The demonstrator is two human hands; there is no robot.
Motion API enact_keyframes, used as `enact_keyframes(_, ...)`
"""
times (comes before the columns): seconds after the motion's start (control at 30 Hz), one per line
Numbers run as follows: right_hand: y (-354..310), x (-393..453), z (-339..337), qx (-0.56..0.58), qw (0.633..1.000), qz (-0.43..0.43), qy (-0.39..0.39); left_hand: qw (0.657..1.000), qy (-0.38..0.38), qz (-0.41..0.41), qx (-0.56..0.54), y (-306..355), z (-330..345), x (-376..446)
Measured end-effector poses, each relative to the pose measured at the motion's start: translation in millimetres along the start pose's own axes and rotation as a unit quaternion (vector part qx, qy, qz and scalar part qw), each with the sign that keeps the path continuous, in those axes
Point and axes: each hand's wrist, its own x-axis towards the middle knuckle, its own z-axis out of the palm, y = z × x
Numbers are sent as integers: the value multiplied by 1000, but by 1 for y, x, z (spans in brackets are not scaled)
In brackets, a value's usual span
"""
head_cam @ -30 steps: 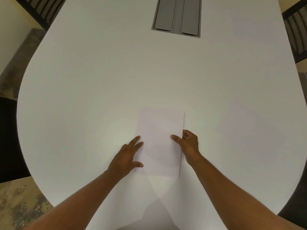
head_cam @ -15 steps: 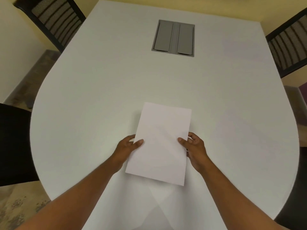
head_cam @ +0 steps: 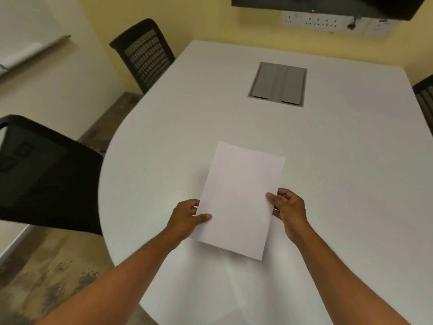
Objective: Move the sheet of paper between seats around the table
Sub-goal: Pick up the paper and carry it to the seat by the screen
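While both hands are on it, the sheet of paper [head_cam: 241, 198] is pinched at its two long edges: the left hand [head_cam: 185, 219] has its thumb on top near the lower left edge with fingers curled under, and the right hand [head_cam: 289, 209] does the same on the opposite edge, thumb over the top. So both are closed on the paper, not just resting on it.

Using the grey cable hatch [head_cam: 277, 83] set into the table [head_cam: 164, 141] as the reference: the sheet sits on the near side of that hatch, well apart from it, tilted a bit so its far end leans toward the hatch's right side. Looks lifted off the tabletop judging by the shadow under its near edge, but I can't say for sure.

Two black mesh chairs are off to the left of the hatch, one further back [head_cam: 145, 52], one closer [head_cam: 44, 179], and a sliver of another to the right [head_cam: 425, 99].

My take on doing the carry well: keep both pinches light and even so the sheet doesn't crease, hold it flat and low so it doesn't flap or fold, and swing it toward whichever seat is next before setting it down square to that table edge.
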Motion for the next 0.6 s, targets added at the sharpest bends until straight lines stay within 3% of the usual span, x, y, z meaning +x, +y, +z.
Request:
enact_keyframes(0.23,-14,-21,70,-17,999,-28,-26,998,55,10,-13,-5,-68,-33)
enact_keyframes(0.6,-27,-89,231,-35,994,-96,-45,996,34,64,-54,-31,-237,-67)
